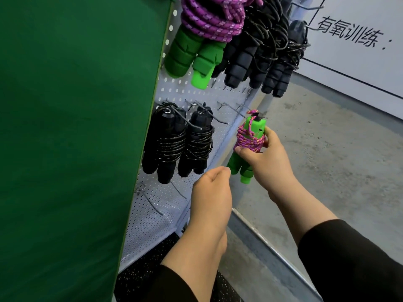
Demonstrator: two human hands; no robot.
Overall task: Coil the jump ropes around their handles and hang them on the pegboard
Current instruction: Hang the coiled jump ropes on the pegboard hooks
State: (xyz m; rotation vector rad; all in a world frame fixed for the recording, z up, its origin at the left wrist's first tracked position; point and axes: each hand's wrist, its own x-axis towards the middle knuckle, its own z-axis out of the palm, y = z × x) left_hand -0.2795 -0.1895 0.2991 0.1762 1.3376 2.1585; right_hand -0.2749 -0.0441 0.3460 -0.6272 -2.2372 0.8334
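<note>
1. Pink rope (pixel 250 141) wound round two green handles (pixel 241 165), held up close to a hook (pixel 234 110) on the white pegboard (pixel 157 203).
2. Right hand (pixel 267 159) gripping the wound bundle, thumb and fingers curled round it.
3. Left hand (pixel 210 192) just below, fingers curled in, holding nothing.
4. Black ropes (pixel 178 140) hanging on hooks beside a green board (pixel 72 127).

A green-handled jump rope (pixel 250 140) with its pink-purple cord coiled tight round both handles stands nearly upright between the thumb and fingers (pixel 267 132) of the right hand (pixel 266 158), its top touching a peg (pixel 260 116) on the white pegboard (pixel 152 205). Beyond the fingertips, coiled black ropes (pixel 176 142) hang on pegs.
</note>
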